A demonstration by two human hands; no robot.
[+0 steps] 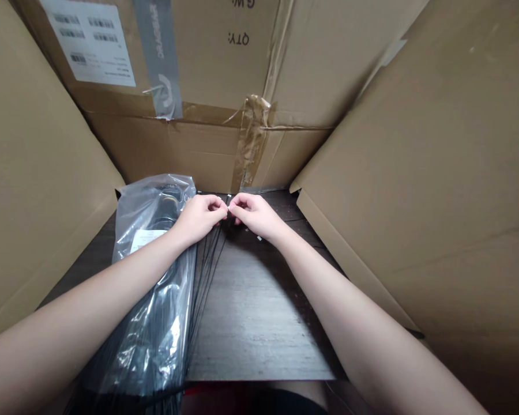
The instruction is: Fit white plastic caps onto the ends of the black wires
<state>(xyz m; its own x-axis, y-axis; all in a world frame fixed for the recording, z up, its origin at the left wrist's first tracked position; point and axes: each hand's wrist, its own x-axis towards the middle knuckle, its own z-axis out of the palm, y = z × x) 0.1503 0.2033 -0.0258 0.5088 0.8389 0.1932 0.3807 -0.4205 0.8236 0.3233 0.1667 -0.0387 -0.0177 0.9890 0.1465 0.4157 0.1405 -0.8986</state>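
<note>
My left hand [202, 218] is closed in a pinch near the back of the dark table. Thin black wires [207, 259] run up from the table's front edge to its fingertips. My right hand [256, 214] also pinches, its fingertips almost touching those of the left. A tiny whitish bit shows between the two hands, too small to name. Under and beside my left forearm lies a clear plastic bag [173, 323] holding a bundle of black wires, with a white label [146, 238] on it.
Cardboard walls [207, 155] close off the back, left and right of the dark table [259, 323]. Brown tape [251, 141] and grey tape [158, 52] cross the back cardboard. Small white scraps [259, 238] lie near my right hand.
</note>
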